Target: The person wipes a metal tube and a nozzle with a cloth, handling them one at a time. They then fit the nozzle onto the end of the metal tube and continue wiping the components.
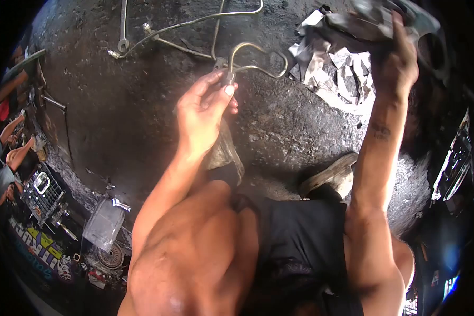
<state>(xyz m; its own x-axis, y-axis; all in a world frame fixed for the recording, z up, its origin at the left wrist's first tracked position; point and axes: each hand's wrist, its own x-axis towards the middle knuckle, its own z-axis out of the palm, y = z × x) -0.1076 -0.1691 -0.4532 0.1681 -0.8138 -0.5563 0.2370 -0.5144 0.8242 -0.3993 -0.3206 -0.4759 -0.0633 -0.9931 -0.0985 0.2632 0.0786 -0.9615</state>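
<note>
A bent metal pipe curves up from its end fitting, which my left hand pinches between thumb and fingers. Far to the upper right, my right hand is closed on a dark, shiny object, blurred by motion; what exactly it is I cannot make out. Crumpled silvery pieces lie on the dark floor just left of my right hand. Longer bent metal pipes with fittings rest on the floor beyond my left hand, beside a wrench.
At the far left another person's arms reach near metal parts. A finned metal housing, a grey container and a round disc part stand at lower left. My two shoes are on the stained floor.
</note>
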